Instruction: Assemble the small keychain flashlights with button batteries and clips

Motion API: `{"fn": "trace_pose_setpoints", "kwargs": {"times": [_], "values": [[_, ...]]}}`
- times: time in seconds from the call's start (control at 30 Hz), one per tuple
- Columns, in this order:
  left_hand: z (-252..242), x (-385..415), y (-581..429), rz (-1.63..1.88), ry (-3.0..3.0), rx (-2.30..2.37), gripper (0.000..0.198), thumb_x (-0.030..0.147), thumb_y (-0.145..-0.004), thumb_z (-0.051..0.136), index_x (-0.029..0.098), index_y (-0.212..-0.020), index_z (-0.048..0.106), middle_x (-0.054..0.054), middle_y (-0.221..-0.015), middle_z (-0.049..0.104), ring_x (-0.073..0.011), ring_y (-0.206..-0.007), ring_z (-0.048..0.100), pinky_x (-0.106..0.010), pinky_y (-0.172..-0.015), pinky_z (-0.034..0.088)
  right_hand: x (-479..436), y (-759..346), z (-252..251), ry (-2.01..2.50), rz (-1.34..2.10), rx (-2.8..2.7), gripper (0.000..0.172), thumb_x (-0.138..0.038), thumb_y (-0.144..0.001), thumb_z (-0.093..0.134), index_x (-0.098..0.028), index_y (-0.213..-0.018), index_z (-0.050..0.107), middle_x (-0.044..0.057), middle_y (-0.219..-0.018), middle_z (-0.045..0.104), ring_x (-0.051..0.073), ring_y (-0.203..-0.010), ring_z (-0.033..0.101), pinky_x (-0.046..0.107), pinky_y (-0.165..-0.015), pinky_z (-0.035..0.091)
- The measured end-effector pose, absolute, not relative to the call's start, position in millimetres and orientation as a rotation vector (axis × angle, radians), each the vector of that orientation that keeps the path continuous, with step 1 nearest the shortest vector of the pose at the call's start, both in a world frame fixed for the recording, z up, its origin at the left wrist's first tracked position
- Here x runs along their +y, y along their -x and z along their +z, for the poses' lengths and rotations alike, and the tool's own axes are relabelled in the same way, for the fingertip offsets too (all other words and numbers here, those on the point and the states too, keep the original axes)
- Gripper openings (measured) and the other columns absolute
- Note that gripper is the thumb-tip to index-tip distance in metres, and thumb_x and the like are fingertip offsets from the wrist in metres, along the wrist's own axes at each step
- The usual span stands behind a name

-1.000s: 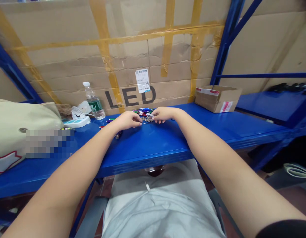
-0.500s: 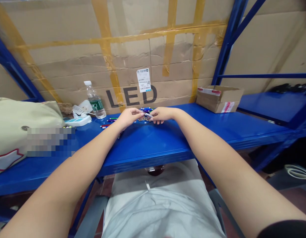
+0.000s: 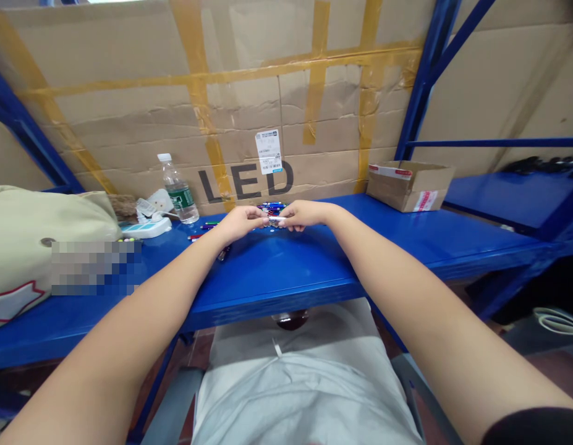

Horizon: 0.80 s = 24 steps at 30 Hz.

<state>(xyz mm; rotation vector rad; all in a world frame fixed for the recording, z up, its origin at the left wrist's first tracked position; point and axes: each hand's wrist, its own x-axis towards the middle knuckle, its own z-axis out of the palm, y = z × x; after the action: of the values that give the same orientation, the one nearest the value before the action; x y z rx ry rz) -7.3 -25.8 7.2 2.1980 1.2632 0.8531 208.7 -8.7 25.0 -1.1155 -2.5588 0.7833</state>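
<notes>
In the head view, a small silver cylinder (image 3: 277, 219) is pinched from both sides, its ends gripped by the nearly closed fingers of the left hand (image 3: 240, 222) and the right hand (image 3: 305, 214). It is held above a blue steel shelf (image 3: 277, 266), near the back edge. A heap of coloured pens (image 3: 271, 206) is lying just behind the hands. Further left along the back edge, a water bottle (image 3: 177, 188) and a power strip (image 3: 149, 227) are placed, while a cardboard box (image 3: 409, 186) is set toward the right.
</notes>
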Motion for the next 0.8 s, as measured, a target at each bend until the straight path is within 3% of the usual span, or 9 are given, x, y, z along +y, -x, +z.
{"fn": "trace_pose_setpoints", "kwargs": {"times": [0.13, 0.33, 0.5, 0.6, 0.8], "values": [[3.9, -26.8, 3.4, 0.765, -2.333, 1.19, 0.023, 0.035, -0.076, 0.062, 0.013, -0.083, 0.066, -0.001, -0.075, 0.068, -0.013, -0.068, 0.058, -0.025, -0.065, 0.043, -14.5, -208.4, 30.1, 0.947, 0.819, -2.396, 0.013, -0.027, -0.091, 0.052, -0.017, -0.099, 0.055, -0.002, -0.068, 0.061, 0.007, -0.053, 0.052, 0.018, -0.052, 0.043], [1.3, -28.8, -2.3, 0.926, -2.3, 1.283, 0.022, 0.035, -0.079, 0.061, 0.015, -0.086, 0.067, -0.003, -0.08, 0.071, -0.015, -0.073, 0.061, -0.027, -0.07, 0.045, -11.9, -207.1, 28.4, 1.028, 0.674, -2.321, 0.016, -0.032, -0.091, 0.052, -0.017, -0.087, 0.051, -0.002, -0.061, 0.06, 0.007, -0.047, 0.049, 0.019, -0.047, 0.038], [0.5, -31.8, 0.4, 0.987, -2.55, 1.383, 0.019, 0.033, -0.083, 0.06, 0.016, -0.086, 0.068, -0.004, -0.082, 0.071, -0.0161, -0.074, 0.062, -0.027, -0.07, 0.045, -8.4, -203.2, 26.5, 1.068, 0.591, -2.348, 0.039, -0.042, -0.093, 0.046, -0.017, -0.064, 0.049, -0.001, -0.048, 0.051, 0.008, -0.043, 0.044, 0.021, -0.048, 0.037], [2.1, -34.7, 2.2, 0.961, -2.934, 1.344, 0.019, 0.031, -0.089, 0.054, 0.018, -0.092, 0.068, -0.007, -0.091, 0.072, -0.0185, -0.084, 0.063, -0.03, -0.077, 0.042, -9.1, -203.8, 27.2, 1.068, 0.789, -2.323, 0.049, -0.045, -0.095, 0.04, -0.018, -0.053, 0.041, -0.003, -0.042, 0.041, 0.007, -0.04, 0.038, 0.021, -0.046, 0.035], [7.2, -35.5, 0.9, 0.867, -3.143, 1.427, 0.023, 0.03, -0.092, 0.049, 0.018, -0.089, 0.068, -0.01, -0.091, 0.071, -0.0206, -0.086, 0.063, -0.031, -0.077, 0.039, -10.9, -200.0, 23.8, 1.152, 1.094, -2.129, 0.045, -0.044, -0.096, 0.038, -0.019, -0.059, 0.038, -0.006, -0.042, 0.036, 0.006, -0.038, 0.033, 0.02, -0.043, 0.033]]}}
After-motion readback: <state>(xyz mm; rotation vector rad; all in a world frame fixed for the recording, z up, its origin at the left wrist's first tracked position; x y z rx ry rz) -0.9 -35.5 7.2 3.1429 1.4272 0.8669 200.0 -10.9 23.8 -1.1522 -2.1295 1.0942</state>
